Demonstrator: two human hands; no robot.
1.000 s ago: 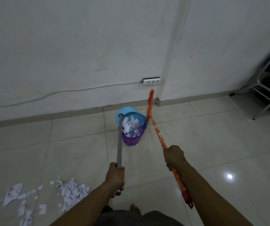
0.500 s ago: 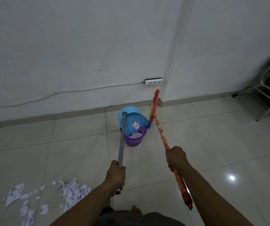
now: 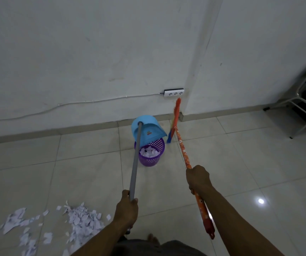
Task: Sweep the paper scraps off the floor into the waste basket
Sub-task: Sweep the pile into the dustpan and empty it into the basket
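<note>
My left hand (image 3: 127,209) grips the grey handle (image 3: 135,163) of a blue dustpan (image 3: 147,129). The pan is tipped upside down over the purple waste basket (image 3: 151,157), which holds white paper scraps. My right hand (image 3: 198,178) grips the orange patterned broom handle (image 3: 182,150); the broom head (image 3: 174,121) is raised beside the basket, near the wall corner. A pile of white paper scraps (image 3: 83,221) lies on the tiled floor at lower left, with more loose scraps (image 3: 14,219) further left.
A white wall with a power strip (image 3: 173,92) and a cable stands behind the basket. A metal chair frame (image 3: 304,106) is at the far right. My bare foot (image 3: 153,239) shows at the bottom edge.
The dustpan has tipped further over the basket and its scraps have dropped in. The broom head has risen slightly beside the basket.
</note>
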